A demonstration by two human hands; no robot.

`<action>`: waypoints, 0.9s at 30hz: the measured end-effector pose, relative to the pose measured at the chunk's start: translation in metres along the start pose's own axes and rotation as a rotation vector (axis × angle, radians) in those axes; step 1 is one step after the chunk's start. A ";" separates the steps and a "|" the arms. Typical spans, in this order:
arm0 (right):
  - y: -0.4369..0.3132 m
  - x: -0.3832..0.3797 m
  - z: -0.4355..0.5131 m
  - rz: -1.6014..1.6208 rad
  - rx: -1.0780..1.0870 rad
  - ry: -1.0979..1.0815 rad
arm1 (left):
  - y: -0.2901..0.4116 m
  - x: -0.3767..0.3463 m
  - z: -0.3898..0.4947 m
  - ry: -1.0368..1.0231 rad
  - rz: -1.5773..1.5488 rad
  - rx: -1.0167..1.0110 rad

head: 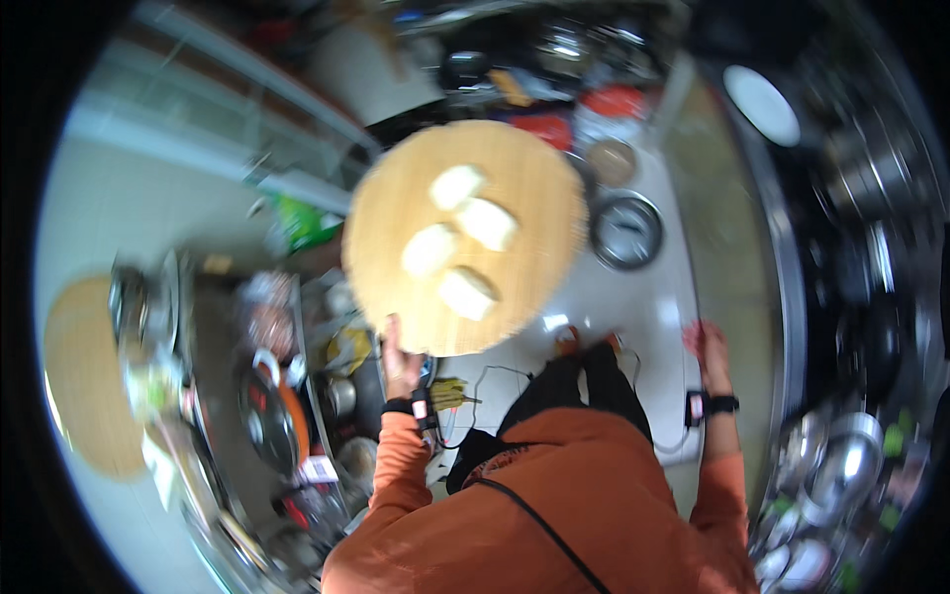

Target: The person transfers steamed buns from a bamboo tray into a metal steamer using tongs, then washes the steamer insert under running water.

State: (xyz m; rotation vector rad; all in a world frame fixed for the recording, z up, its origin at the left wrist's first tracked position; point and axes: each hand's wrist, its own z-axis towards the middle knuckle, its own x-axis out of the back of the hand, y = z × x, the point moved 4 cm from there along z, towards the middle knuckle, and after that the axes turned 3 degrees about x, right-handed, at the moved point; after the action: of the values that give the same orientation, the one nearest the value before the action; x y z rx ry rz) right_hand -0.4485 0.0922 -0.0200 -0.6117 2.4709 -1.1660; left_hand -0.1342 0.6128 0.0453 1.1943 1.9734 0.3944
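Note:
A round wooden board is held up by my left hand, which grips its near edge with the thumb on top and the fingers hidden beneath. Several pale, blocky pieces that look like dough or buns lie near the middle of the board, some of them touching. At the right, my right hand hangs low beside the counter front with nothing seen in it; its fingers are blurred. Both wrists wear dark bands.
A lidded pot or pan stands on the tiled floor beyond the board. Shelving at left holds a lidded orange pan. A white plate and a steel pot are on the right counter. A cable lies near my feet.

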 end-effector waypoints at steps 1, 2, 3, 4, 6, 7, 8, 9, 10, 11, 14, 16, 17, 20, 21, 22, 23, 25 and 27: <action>-0.006 -0.015 0.002 0.005 -0.010 -0.037 | -0.002 0.002 0.000 -0.024 -0.024 -0.055; -0.015 -0.036 0.004 -0.026 0.002 -0.122 | -0.002 0.004 0.001 -0.046 -0.096 -0.063; -0.020 -0.053 0.007 -0.077 -0.004 -0.154 | -0.006 0.008 0.002 -0.001 -0.063 -0.084; -0.026 -0.070 0.008 -0.095 -0.001 -0.224 | -0.007 0.006 0.003 -0.025 -0.030 -0.109; -0.037 -0.107 0.012 -0.141 0.011 -0.317 | -0.010 0.007 0.003 0.008 -0.064 -0.042; -0.042 -0.122 0.012 -0.156 0.028 -0.372 | -0.010 0.001 0.000 -0.117 -0.060 -0.089; -0.046 -0.138 0.014 -0.207 0.020 -0.425 | -0.011 -0.002 0.001 -0.111 -0.040 -0.095; -0.047 -0.152 0.011 -0.176 0.026 -0.459 | -0.010 -0.004 -0.003 -0.174 -0.025 -0.133; -0.049 -0.164 0.012 -0.159 0.021 -0.475 | -0.010 -0.006 -0.005 -0.191 -0.016 -0.122; -0.052 -0.173 0.012 -0.125 0.020 -0.518 | -0.010 -0.010 -0.008 -0.262 -0.005 -0.148; -0.057 -0.195 0.016 -0.103 -0.007 -0.579 | -0.014 -0.012 -0.015 -0.242 0.001 -0.092; -0.059 -0.199 0.018 -0.092 -0.046 -0.556 | -0.017 -0.018 -0.021 -0.299 0.021 -0.105; -0.061 -0.205 0.017 -0.062 -0.047 -0.654 | -0.019 -0.020 -0.022 -0.282 0.023 -0.100; -0.067 -0.207 0.014 -0.061 -0.057 -0.754 | -0.029 -0.029 -0.031 -0.303 0.029 -0.109; -0.069 -0.203 0.015 -0.112 -0.045 -0.695 | -0.033 -0.032 -0.033 -0.293 0.040 -0.109; -0.073 -0.201 0.016 -0.130 -0.038 -0.683 | -0.037 -0.036 -0.034 -0.299 0.047 -0.109; -0.079 -0.200 0.016 -0.110 -0.022 -0.741 | -0.042 -0.040 -0.035 -0.305 0.049 -0.107; -0.088 -0.189 0.018 -0.177 -0.053 -0.753 | -0.054 -0.046 -0.036 -0.295 0.045 -0.110; -0.094 -0.182 0.019 -0.168 -0.001 -0.795 | -0.063 -0.053 -0.035 -0.314 0.031 -0.150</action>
State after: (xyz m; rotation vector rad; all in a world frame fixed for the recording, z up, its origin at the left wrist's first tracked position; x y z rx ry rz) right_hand -0.2624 0.1200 0.0643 -1.0531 1.7626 -0.7562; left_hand -0.1857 0.5401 0.0541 1.1185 1.6294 0.3408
